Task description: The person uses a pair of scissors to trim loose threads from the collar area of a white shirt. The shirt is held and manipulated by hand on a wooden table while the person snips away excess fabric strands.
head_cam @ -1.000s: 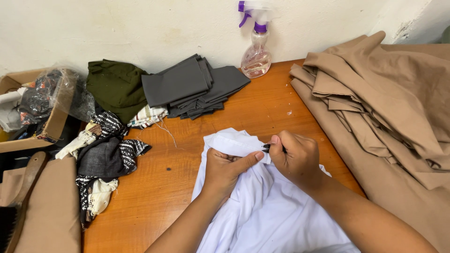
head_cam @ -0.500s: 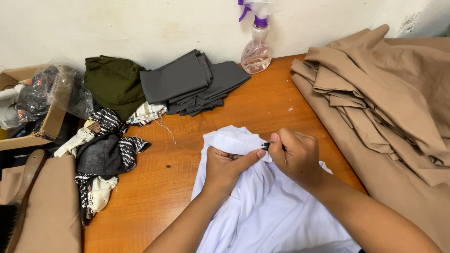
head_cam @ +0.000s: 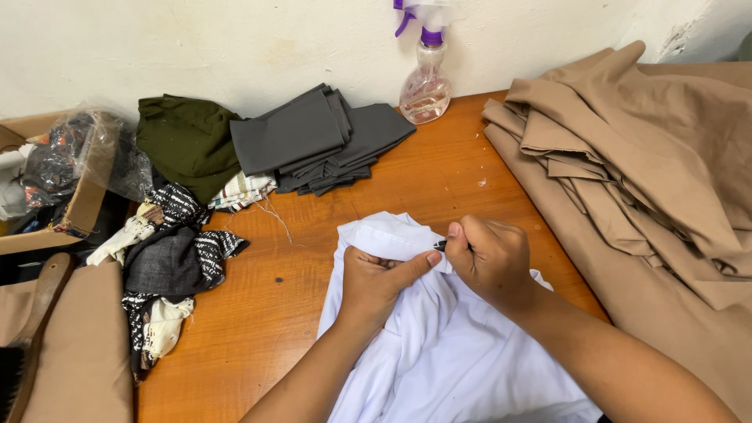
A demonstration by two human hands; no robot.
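**White garment pinched at its folded edge**

A white garment (head_cam: pixel 439 352) lies on the orange-brown worktop (head_cam: pixel 258 313), its folded edge raised between both hands. The left hand (head_cam: pixel 376 282) pinches that edge, thumb pressed against curled fingers (head_cam: pixel 364 262). The right hand (head_cam: pixel 489 262) is closed on a small dark tool (head_cam: pixel 440 245) whose tip touches the same edge, just beside the left thumb. Behind lie folded grey cloth (head_cam: pixel 313 141), a dark green cloth (head_cam: pixel 188 141) and a spray bottle (head_cam: pixel 425 86). Tan fabric (head_cam: pixel 642 172) is heaped at the right.
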